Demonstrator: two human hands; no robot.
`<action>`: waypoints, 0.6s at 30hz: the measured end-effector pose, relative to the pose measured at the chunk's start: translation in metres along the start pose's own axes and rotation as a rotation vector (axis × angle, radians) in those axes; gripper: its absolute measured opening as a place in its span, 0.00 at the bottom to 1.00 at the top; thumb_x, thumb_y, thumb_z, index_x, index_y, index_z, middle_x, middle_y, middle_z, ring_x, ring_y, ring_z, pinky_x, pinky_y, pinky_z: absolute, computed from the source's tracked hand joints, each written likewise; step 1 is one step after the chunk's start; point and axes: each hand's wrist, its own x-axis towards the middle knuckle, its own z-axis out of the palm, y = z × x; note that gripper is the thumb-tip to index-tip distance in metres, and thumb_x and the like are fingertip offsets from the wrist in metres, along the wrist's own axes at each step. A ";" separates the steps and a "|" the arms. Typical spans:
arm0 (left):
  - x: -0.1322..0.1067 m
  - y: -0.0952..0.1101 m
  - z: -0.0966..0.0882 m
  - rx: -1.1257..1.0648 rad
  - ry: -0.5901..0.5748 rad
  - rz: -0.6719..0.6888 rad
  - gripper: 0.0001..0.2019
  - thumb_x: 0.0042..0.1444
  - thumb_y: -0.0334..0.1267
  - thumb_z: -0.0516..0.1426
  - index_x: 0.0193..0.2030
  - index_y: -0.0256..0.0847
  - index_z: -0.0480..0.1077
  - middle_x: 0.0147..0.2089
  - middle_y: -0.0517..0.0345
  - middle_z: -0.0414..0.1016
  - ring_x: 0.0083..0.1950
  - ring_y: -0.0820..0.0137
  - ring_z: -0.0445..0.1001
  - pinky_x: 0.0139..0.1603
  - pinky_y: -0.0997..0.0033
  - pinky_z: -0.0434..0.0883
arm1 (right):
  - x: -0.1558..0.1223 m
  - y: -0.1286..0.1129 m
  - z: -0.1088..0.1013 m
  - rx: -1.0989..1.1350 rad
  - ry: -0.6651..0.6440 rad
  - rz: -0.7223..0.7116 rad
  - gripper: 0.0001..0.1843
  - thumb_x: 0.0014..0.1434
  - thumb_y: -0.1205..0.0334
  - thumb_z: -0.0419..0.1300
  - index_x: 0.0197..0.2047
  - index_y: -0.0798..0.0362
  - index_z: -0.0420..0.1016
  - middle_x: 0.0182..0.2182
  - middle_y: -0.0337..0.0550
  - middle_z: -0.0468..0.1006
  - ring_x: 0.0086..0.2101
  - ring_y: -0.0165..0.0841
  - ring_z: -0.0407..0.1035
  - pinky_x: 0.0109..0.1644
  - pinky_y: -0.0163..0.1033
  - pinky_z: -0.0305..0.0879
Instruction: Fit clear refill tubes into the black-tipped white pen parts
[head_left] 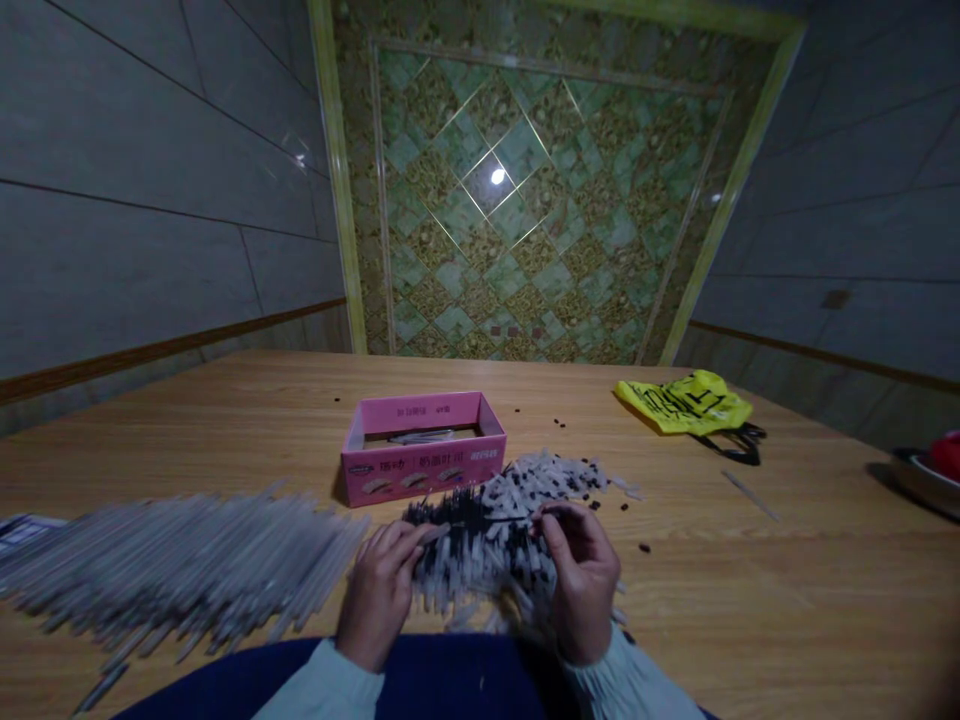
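Fingertips [433, 533] of the left hand [382, 590] and right hand [581, 580] pinch a pen refill [487, 518] by its ends, over the pile [480, 565] at the table's [750, 600] near edge. It is probably light, bendy and slippery.

The left hand [381, 592] and right hand [583, 590] are bare, with pale blue-green long sleeves [324, 690] gathered at the cuffs [600, 668], over a dark navy garment [450, 680].
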 end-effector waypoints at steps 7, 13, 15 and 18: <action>-0.001 0.005 -0.004 0.100 -0.042 0.031 0.17 0.58 0.30 0.48 0.51 0.45 0.70 0.39 0.53 0.72 0.44 0.62 0.67 0.42 0.61 0.64 | -0.001 0.002 -0.001 -0.050 -0.047 -0.023 0.06 0.56 0.61 0.59 0.37 0.53 0.70 0.31 0.40 0.73 0.31 0.31 0.68 0.35 0.35 0.65; 0.000 0.001 -0.004 0.161 -0.052 0.026 0.19 0.56 0.27 0.49 0.51 0.45 0.70 0.39 0.53 0.71 0.43 0.62 0.67 0.42 0.61 0.64 | -0.001 0.000 -0.003 -0.060 -0.028 -0.014 0.06 0.56 0.61 0.60 0.37 0.53 0.70 0.30 0.40 0.73 0.31 0.31 0.68 0.34 0.35 0.65; 0.000 -0.001 -0.003 0.171 -0.051 0.015 0.19 0.56 0.27 0.49 0.50 0.45 0.70 0.39 0.53 0.72 0.43 0.62 0.68 0.41 0.61 0.64 | 0.001 0.000 -0.005 -0.048 -0.007 -0.008 0.07 0.56 0.61 0.60 0.37 0.53 0.70 0.30 0.40 0.73 0.31 0.32 0.68 0.34 0.35 0.65; 0.000 -0.002 -0.003 0.171 -0.055 0.015 0.18 0.56 0.27 0.49 0.50 0.44 0.70 0.39 0.53 0.72 0.43 0.62 0.67 0.42 0.61 0.64 | 0.003 0.003 -0.007 -0.043 0.000 -0.005 0.07 0.55 0.60 0.60 0.37 0.53 0.70 0.31 0.41 0.73 0.32 0.33 0.68 0.35 0.36 0.65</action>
